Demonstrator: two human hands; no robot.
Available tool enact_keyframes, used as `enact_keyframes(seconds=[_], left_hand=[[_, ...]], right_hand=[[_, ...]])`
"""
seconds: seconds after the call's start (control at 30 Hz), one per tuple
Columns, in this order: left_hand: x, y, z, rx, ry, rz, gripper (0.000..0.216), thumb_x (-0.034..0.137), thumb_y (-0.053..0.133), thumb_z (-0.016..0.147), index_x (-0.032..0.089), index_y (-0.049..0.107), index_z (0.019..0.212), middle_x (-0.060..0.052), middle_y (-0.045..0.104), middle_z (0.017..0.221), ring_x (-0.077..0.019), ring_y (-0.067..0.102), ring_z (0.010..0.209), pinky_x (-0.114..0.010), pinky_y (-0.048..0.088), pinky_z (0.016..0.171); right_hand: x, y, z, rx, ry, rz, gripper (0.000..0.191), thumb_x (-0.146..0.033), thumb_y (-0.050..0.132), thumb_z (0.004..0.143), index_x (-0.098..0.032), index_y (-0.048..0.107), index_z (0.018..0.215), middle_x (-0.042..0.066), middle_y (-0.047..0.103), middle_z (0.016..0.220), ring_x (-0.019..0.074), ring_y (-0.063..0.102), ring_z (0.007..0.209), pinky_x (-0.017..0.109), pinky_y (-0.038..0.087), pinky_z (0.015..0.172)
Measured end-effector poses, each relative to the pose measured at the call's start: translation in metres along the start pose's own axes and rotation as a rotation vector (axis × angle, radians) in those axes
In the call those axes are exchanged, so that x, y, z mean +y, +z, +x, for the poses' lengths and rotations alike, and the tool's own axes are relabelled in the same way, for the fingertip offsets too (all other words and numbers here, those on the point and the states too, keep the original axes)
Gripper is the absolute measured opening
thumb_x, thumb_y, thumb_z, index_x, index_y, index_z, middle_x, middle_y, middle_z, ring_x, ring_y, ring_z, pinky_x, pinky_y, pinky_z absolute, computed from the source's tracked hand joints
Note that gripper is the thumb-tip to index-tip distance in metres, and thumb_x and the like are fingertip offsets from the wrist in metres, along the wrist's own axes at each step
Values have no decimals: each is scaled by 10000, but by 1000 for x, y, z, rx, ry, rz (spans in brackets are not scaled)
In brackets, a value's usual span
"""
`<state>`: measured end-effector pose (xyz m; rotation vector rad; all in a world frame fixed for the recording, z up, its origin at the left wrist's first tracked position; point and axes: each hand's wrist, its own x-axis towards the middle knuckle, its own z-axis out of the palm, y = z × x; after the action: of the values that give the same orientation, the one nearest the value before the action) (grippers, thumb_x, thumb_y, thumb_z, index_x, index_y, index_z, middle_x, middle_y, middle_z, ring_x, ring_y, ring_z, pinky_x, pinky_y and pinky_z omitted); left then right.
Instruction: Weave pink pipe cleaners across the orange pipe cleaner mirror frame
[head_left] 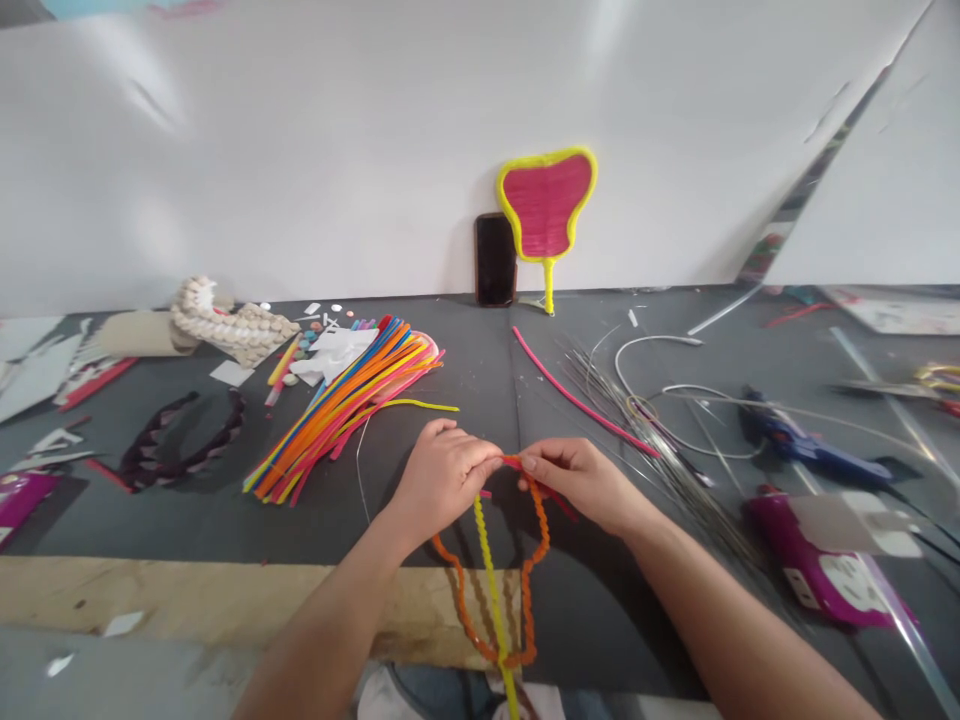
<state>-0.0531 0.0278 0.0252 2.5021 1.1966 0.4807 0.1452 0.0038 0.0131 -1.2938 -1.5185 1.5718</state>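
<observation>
My left hand point(450, 475) and my right hand point(574, 478) meet over the table's front part, both with pinched fingers on the top of a pipe cleaner frame. A short red-orange stretch shows between the fingertips. The frame's wavy orange outline point(528, 600) hangs below my hands, over the table edge. A twisted yellow pipe cleaner stem point(489, 560) runs down its middle and past its lower end. Reddish ends poke out beneath my right hand. Beyond my left hand lies a bundle of coloured pipe cleaners point(337, 410); a loose pink pipe cleaner point(577, 395) lies beyond my right.
A pink fan with yellow edging point(547, 205) and a phone point(495, 260) lean against the white wall. Thin wires point(667, 460), a blue glue gun point(817, 445) and a purple power strip point(825, 560) lie right. A dark braided band point(180, 440) lies left.
</observation>
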Motion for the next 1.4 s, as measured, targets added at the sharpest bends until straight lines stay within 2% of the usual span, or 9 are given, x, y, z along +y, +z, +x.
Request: enact_keyframes(seconds=[0.2, 0.37, 0.53, 0.73, 0.87, 1.1, 1.23, 1.3, 1.4], left_hand=[[0, -2, 0, 2, 0, 1, 206, 255, 474, 908, 225, 666, 840, 20, 695, 727, -130, 610, 726, -354, 321, 946], [4, -3, -2, 9, 50, 67, 195, 323, 494, 905, 255, 666, 966, -1, 718, 842, -161, 617, 835, -401, 278, 985], [4, -2, -3, 29, 70, 82, 199, 280, 495, 911, 268, 687, 862, 23, 704, 756, -140, 618, 791, -408, 252, 1003], [0, -2, -2, 63, 3, 12, 187, 277, 531, 886, 271, 707, 821, 32, 689, 709, -127, 613, 754, -372, 295, 983], [0, -3, -1, 71, -5, -69, 164, 279, 559, 870, 262, 703, 794, 40, 673, 681, -116, 607, 720, -357, 317, 973], [4, -4, -1, 100, -3, -137, 155, 245, 569, 860, 240, 689, 762, 47, 657, 655, -105, 602, 682, -352, 317, 983], [4, -3, -1, 99, 1, -136, 169, 236, 567, 859, 238, 683, 736, 50, 660, 654, -104, 596, 670, -353, 318, 981], [3, -2, -1, 104, 4, -123, 179, 235, 558, 863, 240, 680, 733, 48, 659, 650, -107, 594, 668, -353, 320, 980], [1, -3, -1, 111, 6, -106, 165, 238, 557, 866, 242, 681, 758, 46, 658, 652, -110, 596, 680, -350, 312, 984]], right_hand=[[3, 1, 1, 56, -65, -113, 337, -410, 488, 880, -159, 619, 699, -23, 572, 606, 86, 442, 531, 199, 348, 526], [2, 7, 0, 68, -90, -141, 326, -392, 478, 885, -165, 600, 685, -33, 541, 584, 94, 446, 533, 204, 350, 525], [-1, 7, -2, 48, -73, -78, 317, -394, 499, 876, -157, 620, 705, -36, 543, 578, 87, 472, 534, 197, 375, 528], [3, 0, 1, -13, -76, 18, 258, -393, 594, 818, -162, 692, 879, 0, 649, 708, 107, 559, 618, 213, 456, 594], [6, 1, 3, 21, -97, -1, 250, -393, 586, 822, -161, 678, 818, 5, 639, 697, 118, 564, 644, 227, 468, 626], [11, 10, 2, -30, -93, 96, 240, -384, 596, 822, -162, 684, 796, 2, 654, 696, 109, 565, 623, 223, 456, 618], [14, 17, 3, -42, -104, 153, 234, -378, 600, 825, -170, 707, 814, 15, 692, 747, 139, 623, 712, 252, 489, 702], [15, 16, 3, -16, -159, 90, 225, -354, 574, 851, -182, 717, 832, 21, 702, 786, 152, 638, 766, 261, 496, 734], [13, 9, 2, 40, -328, -173, 191, -283, 544, 881, -214, 719, 907, 30, 709, 858, 159, 640, 827, 269, 493, 776]])
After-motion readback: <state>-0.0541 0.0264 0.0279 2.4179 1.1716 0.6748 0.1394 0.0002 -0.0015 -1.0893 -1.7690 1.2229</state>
